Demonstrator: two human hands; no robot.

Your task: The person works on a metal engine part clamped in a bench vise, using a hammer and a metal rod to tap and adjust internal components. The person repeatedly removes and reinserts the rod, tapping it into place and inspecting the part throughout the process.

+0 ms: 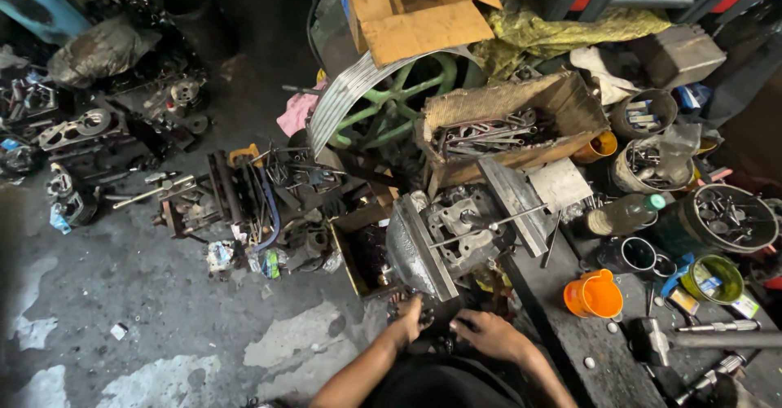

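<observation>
A grey metal engine block (456, 233) with studs and a long rod through it sits at the middle of a cluttered workshop. Just below its near edge both my hands work close together. My left hand (406, 320) reaches up with fingers curled against the block's lower left corner. My right hand (489, 334) lies palm down beside it, fingers pointing left over a dark part I cannot make out. Whether either hand grips anything is hidden in the shadow.
A wooden box of wrenches (509, 127) stands behind the block. An orange jug (594, 294), a plastic bottle (623, 214), tins of small parts (731, 217) and a hammer (652, 340) lie on the dark bench at right. Engine parts (236, 200) litter the concrete floor at left.
</observation>
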